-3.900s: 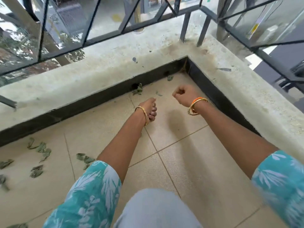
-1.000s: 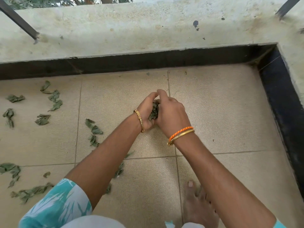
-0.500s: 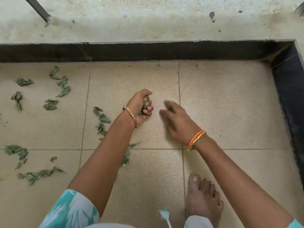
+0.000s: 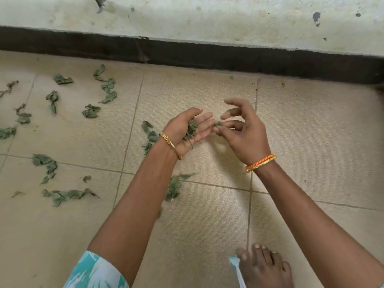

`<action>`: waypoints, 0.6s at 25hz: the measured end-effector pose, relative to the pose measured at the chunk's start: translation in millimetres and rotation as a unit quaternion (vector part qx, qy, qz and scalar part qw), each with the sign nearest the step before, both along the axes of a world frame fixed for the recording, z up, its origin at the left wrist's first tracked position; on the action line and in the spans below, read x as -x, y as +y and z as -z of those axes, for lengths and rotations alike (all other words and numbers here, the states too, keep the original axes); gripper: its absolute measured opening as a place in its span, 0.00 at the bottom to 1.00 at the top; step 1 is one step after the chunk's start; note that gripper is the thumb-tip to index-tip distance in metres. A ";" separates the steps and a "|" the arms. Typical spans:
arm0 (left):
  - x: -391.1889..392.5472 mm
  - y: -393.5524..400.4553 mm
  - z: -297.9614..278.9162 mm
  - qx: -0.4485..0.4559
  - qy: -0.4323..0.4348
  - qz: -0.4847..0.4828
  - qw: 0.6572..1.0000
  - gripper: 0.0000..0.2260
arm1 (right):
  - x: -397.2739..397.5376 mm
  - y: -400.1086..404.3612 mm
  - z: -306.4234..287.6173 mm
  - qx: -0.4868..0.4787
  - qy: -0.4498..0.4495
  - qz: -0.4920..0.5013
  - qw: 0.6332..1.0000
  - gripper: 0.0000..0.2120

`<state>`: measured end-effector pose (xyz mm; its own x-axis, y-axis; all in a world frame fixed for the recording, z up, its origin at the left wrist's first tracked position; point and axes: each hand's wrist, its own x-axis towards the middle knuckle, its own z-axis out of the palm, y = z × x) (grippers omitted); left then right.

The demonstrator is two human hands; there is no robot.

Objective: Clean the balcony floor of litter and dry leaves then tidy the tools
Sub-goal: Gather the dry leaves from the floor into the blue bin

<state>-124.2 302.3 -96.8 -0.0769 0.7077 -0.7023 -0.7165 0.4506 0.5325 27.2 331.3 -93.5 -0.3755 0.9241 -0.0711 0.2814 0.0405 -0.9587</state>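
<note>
Left hand (image 4: 185, 129): turned palm up over the floor, fingers (image 4: 204, 118) loosely spread, a small clump of gathered leaves (image 4: 192, 129) cupped in the palm. A gold bangle (image 4: 170, 144) is worn at the wrist.

Right hand (image 4: 243, 134): held just beside the left one, fingers (image 4: 232, 102) spread fairly wide on top, while a little leaf scrap (image 4: 218, 123) is pinched between the lower fingertips, right at the tips of the left hand.

Bangles on right wrist (image 4: 260, 163): one orange, one gold, worn side by side.

Loose dry leaves (image 4: 66, 195): plenty are scattered over the left side of the floor, a few more are seen just under the left forearm (image 4: 173, 187).

Floor (image 4: 311, 132): beige tiles with thin grout lines, pretty much bare of leaves on the right side.

Ledge (image 4: 228, 19): pale, stained concrete along the top, with a dark band (image 4: 207, 56) at its base where the tiles are met.

Foot (image 4: 266, 267): bare, seen at the bottom edge, with a bit of pale fabric (image 4: 235, 265) beside it.

Sleeve (image 4: 95, 273): teal and white print, bottom left.
</note>
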 end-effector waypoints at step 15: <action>76.4 -135.1 -15.9 0.093 0.068 -0.226 0.967 0.18 | 115.4 -16.0 18.2 -0.155 -0.240 -0.387 0.877 0.25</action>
